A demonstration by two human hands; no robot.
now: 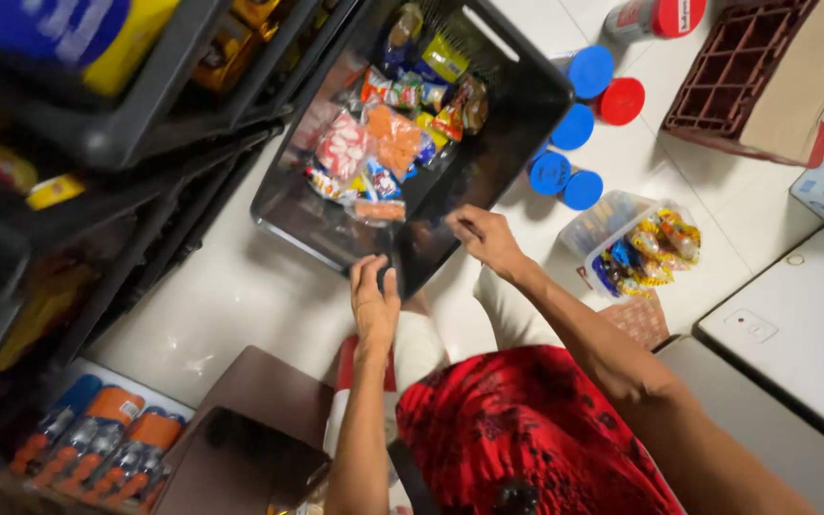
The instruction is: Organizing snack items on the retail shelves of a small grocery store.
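We reach both bare arms forward, elbows bent. Our left hand (pixel 375 303) lies flat, palm down, fingers together and pointing ahead. Our right hand (pixel 484 236) stretches farther out, wrist bent, fingers curled loosely inward.

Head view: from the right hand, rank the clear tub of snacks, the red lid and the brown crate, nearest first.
From the right hand:
1. Clear tub of snacks, on the floor just beside it.
2. Red lid, among the blue lids beyond.
3. Brown crate, top corner.
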